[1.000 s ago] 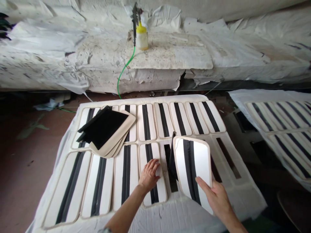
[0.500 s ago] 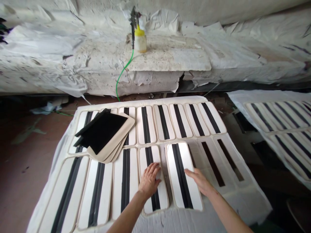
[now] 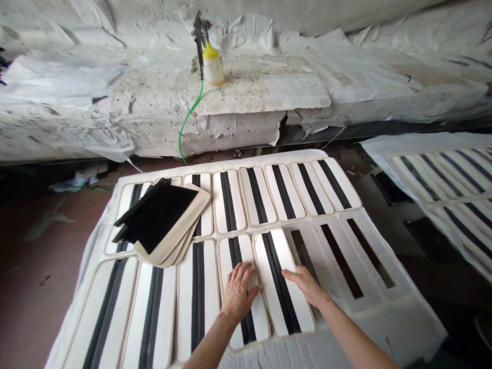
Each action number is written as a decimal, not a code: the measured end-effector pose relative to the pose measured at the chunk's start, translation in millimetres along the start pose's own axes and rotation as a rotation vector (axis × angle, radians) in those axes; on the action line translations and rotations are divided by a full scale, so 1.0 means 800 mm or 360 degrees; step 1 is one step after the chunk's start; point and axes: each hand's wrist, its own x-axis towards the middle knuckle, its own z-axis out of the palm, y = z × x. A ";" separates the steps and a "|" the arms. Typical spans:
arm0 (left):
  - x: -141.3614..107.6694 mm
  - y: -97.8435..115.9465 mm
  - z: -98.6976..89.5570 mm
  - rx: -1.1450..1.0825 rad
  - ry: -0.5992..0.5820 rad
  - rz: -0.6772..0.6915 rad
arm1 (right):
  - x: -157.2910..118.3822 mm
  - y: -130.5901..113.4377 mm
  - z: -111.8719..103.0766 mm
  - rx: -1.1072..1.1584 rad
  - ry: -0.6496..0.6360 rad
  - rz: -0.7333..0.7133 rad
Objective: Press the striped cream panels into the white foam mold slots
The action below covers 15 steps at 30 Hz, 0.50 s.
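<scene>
My right hand grips the right edge of a white panel with a black strip down its middle, thumb on top and fingers partly hidden beneath. This panel sits slightly tilted at the end of the front row. My left hand rests on the neighbouring striped panel, its fingers stretched out and holding nothing. Further left, a fanned stack of black and cream pieces lies across several back-row panels. To the right of the held panel, the white sheet shows dark slots.
Behind the table, a spray gun with a yellow-lidded bottle stands on a paper-covered ledge. A green hose hangs from it to the floor. Another table with striped panels is at the right.
The held panel has moved left, closing the gap to its neighbour and uncovering more of a dark slot. My right hand moved with it. The left hand stays on the neighbouring panel.
</scene>
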 end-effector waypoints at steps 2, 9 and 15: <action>0.002 0.003 0.000 0.0024 0.0006 -0.0014 | 0.001 0.001 0.000 -0.0014 0.0025 -0.0003; 0.010 -0.001 0.013 0.0131 0.0038 -0.0003 | 0.018 0.007 0.003 -0.0022 0.0110 0.0072; 0.008 0.005 0.018 0.0248 0.0099 0.0033 | 0.041 0.021 0.008 -0.0123 0.0240 0.0215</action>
